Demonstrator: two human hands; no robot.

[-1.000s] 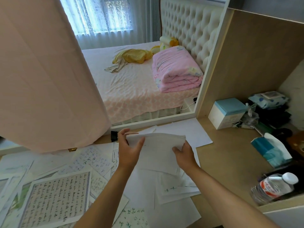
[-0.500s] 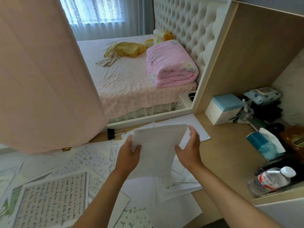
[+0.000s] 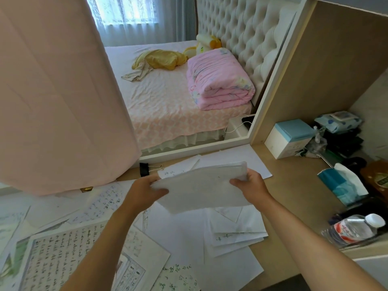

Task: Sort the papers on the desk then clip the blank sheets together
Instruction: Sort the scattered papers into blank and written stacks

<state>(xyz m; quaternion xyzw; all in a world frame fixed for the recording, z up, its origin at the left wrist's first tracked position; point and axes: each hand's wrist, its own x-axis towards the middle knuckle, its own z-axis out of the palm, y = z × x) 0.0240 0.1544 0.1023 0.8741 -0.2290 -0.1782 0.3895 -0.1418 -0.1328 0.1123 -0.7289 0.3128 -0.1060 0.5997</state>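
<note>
I hold a stack of blank white sheets above the desk, tilted nearly flat. My left hand grips its left edge and my right hand grips its right edge. A black binder clip with silver handles lies on the wooden desk just beyond my left hand. Written pages cover the desk's left side. More white sheets, some with a few marks, lie under the stack.
A pink curtain hangs over the desk's left part. At the right stand a white and blue box, a tissue pack and a water bottle. Beyond the desk is a bed with a folded pink quilt.
The stack has swung from upright to nearly flat, with its long side across. Both hands shifted to grip its two side edges, and the view tilted down slightly.
</note>
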